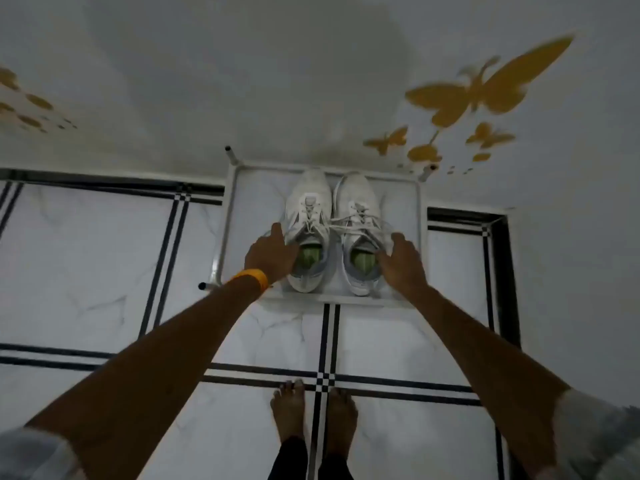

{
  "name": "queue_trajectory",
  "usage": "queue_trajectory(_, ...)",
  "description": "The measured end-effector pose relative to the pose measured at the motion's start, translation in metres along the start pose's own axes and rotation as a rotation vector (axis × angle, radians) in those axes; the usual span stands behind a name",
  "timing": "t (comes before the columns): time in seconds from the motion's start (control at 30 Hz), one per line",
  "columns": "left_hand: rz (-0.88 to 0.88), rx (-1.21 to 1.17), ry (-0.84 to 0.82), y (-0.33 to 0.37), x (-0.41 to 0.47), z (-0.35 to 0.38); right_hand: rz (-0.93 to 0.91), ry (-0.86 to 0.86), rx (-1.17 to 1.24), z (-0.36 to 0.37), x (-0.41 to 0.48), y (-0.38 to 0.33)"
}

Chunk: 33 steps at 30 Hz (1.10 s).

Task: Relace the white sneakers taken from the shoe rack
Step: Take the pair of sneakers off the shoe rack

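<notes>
both hands' grip [272,252] [401,259] around laced white sneakers [332,233] on metal-framed rack [417,216]

Orange wristband [254,279] on left wrist, pale short sleeves [595,434], dark trousers [308,460], 2 bare feet [313,412].

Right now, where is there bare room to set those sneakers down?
The floor left of the rack is bare, as is the strip between rack and feet. The rack top is crowded: both sneakers and both hands fill it.
</notes>
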<state>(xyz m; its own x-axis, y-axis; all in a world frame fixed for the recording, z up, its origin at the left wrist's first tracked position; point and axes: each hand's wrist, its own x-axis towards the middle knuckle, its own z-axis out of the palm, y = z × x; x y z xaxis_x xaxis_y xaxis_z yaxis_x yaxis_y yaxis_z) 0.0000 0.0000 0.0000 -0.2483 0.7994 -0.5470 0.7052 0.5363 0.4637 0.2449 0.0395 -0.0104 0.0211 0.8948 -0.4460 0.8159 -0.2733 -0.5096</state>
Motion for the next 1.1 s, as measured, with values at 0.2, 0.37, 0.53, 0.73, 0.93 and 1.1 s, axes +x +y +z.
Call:
queue_trajectory(0.2, -0.032, -0.014, 0.048, -0.020, 0.048, 0.050, -0.053, -0.049, -0.200, 0.033, 0.053, 0.028)
queue_trajectory(0.37, 0.082, 0.012, 0.171, -0.024, 0.039, 0.051, -0.167, -0.004, -0.227, 0.025, 0.042, 0.025)
queue_trajectory(0.53, 0.109, -0.124, 0.189, -0.023, -0.032, 0.050, -0.193, 0.085, -0.102, 0.022, -0.034, 0.025)
queue_trajectory(0.73, 0.098, -0.139, 0.188, -0.038, -0.124, 0.054, -0.173, 0.096, 0.001, 0.029, -0.135, 0.033)
queue_trajectory(0.93, 0.173, -0.126, 0.204, -0.105, -0.188, 0.096, -0.148, 0.136, 0.008, 0.079, -0.220, 0.071)
queue_trajectory(1.1, 0.169, -0.182, 0.144, -0.175, -0.219, 0.161, -0.145, 0.100, 0.042, 0.144, -0.268, 0.130)
